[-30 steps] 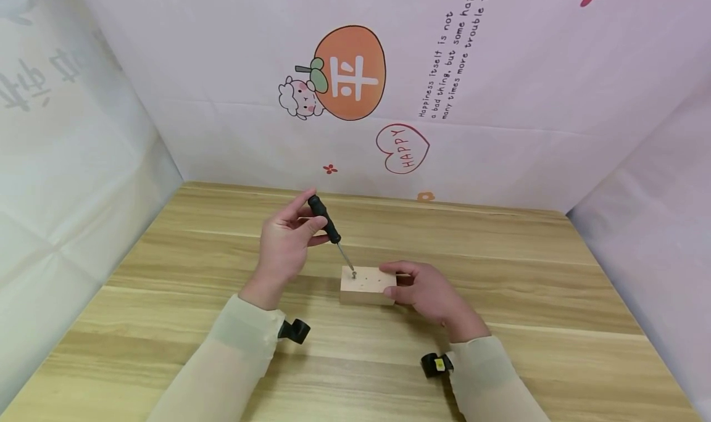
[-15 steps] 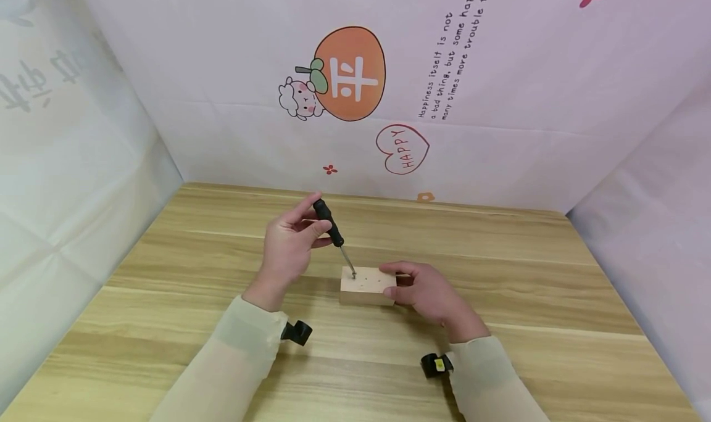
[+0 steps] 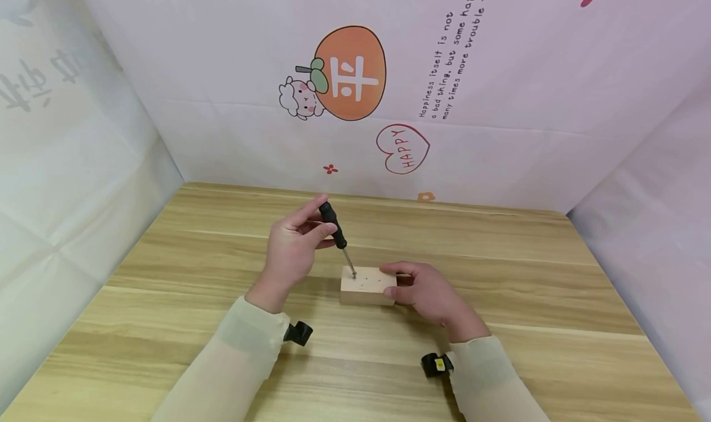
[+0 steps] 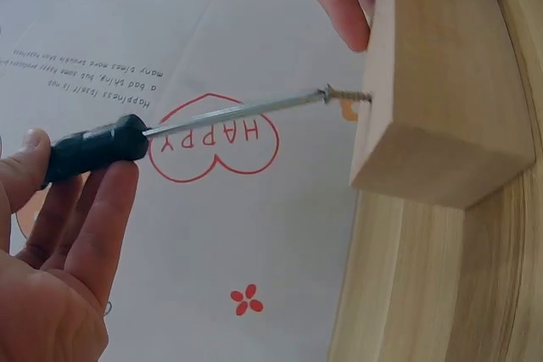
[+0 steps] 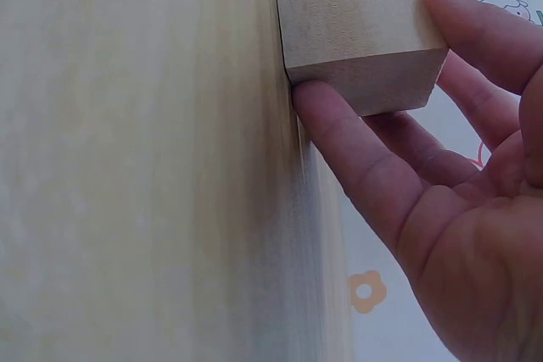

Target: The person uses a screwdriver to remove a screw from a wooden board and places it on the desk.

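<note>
A pale wooden block (image 3: 368,297) lies flat on the table, with a few small dark holes in its top. One screw (image 4: 348,95) stands in the block near its left end, much of its thread still showing. My left hand (image 3: 291,249) holds a black-handled screwdriver (image 3: 334,226) between thumb and fingers. The screwdriver leans up and to the left, its tip meeting the screw head. At the block's right end my right hand (image 3: 428,292) grips it, thumb on the near side and fingers at the end and far side, as the right wrist view (image 5: 458,167) also shows.
The wood-grain table (image 3: 528,274) reaches back to a printed white cloth (image 3: 233,101). More cloth hangs at the left and right sides. A black camera mount (image 3: 299,333) sits on the left wrist, another (image 3: 433,364) on the right.
My left hand and the screwdriver handle have shifted slightly right and down, so the screwdriver stands steeper. The block and my right hand look unmoved.
</note>
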Demonstrator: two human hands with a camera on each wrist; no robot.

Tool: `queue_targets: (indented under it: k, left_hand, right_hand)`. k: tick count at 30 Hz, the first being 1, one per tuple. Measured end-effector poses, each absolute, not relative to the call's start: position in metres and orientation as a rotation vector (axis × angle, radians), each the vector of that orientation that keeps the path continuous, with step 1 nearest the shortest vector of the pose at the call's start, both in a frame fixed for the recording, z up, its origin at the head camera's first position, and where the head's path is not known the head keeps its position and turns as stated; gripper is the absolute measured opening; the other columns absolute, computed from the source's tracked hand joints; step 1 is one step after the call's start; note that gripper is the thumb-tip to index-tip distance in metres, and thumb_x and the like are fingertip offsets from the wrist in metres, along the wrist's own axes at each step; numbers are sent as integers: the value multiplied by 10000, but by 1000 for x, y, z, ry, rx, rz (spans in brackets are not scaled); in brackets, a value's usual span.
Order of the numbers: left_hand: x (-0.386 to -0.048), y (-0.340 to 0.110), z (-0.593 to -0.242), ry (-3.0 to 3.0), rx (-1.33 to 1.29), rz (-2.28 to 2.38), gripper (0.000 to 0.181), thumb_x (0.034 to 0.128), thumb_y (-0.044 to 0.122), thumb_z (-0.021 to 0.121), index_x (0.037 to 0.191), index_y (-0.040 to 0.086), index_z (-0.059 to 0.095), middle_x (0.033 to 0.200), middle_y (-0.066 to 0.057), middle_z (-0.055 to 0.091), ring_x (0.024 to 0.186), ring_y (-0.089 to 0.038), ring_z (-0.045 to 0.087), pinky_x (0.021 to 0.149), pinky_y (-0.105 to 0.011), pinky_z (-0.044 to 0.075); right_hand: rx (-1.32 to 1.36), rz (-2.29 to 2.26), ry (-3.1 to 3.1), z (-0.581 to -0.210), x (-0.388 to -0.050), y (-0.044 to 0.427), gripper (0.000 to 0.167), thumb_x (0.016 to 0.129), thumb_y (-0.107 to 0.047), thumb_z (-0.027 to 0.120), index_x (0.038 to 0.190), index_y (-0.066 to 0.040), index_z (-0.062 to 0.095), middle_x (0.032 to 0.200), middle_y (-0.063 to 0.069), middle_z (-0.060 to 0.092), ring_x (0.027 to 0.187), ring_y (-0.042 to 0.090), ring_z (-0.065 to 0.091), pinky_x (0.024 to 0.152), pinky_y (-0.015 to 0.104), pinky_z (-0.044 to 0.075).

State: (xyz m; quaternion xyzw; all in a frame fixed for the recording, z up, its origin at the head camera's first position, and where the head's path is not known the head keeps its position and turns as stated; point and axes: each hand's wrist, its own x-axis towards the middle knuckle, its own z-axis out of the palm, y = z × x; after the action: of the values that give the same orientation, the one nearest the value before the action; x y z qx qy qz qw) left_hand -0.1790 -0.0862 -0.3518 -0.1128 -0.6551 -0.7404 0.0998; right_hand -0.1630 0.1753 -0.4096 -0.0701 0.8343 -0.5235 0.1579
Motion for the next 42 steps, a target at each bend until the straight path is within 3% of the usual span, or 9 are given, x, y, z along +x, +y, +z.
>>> queue_targets:
  k: [13, 19, 27, 33, 37, 42]
  left_hand:
    - [-174, -77, -353, -1949, -504, -1946, 515, 829, -14, 782, 1320, 89, 665, 945, -148, 665, 827, -257, 676, 697, -372, 609]
    - [-172, -76, -354, -1976, -620, -1851, 495, 874, 4, 757, 1350, 57, 629, 1091, -128, 669, 952, -269, 671, 761, -334, 597]
    - [-176, -81, -355, -1969, -775, -2037, 511, 941, -113, 584, 1401, 105, 540, 1247, -170, 629, 1037, -417, 651, 901, -378, 552]
    - [-179, -83, -352, -1892, -880, -2130, 445, 939, -127, 591, 1347, 39, 532, 1264, -226, 594, 1108, -370, 631, 953, -420, 520]
    - [-180, -85, -349, -1867, -937, -2184, 404, 936, -122, 602, 1310, 16, 530, 1225, -253, 603, 1069, -382, 647, 947, -437, 523]
    - [-182, -86, -347, -1944, -987, -2124, 499, 941, -96, 604, 1408, 63, 534, 1240, -196, 614, 1036, -359, 666, 924, -422, 538]
  right_hand:
    - [-211, -1483, 2400, -410, -163, 176, 403, 854, -176, 811, 1242, -234, 718, 1309, 35, 602, 1124, 221, 591, 823, 333, 559]
    - [-218, -1479, 2400, -409, -163, 176, 398, 861, -199, 807, 1246, -236, 716, 1320, 38, 595, 1129, 220, 590, 819, 333, 562]
    - [-223, -1461, 2421, -409, -164, 176, 389, 869, -204, 799, 1247, -249, 715, 1331, 33, 590, 1144, 222, 586, 831, 338, 557]
    - [-224, -1454, 2426, -410, -165, 176, 381, 873, -200, 796, 1242, -251, 718, 1329, 31, 591, 1139, 224, 587, 826, 339, 559]
    - [-219, -1450, 2427, -410, -164, 176, 382, 870, -202, 799, 1241, -251, 718, 1326, 27, 592, 1141, 220, 586, 831, 341, 556]
    - [-226, -1443, 2430, -410, -164, 177, 387, 870, -218, 800, 1245, -257, 714, 1336, 29, 585, 1161, 221, 575, 842, 345, 553]
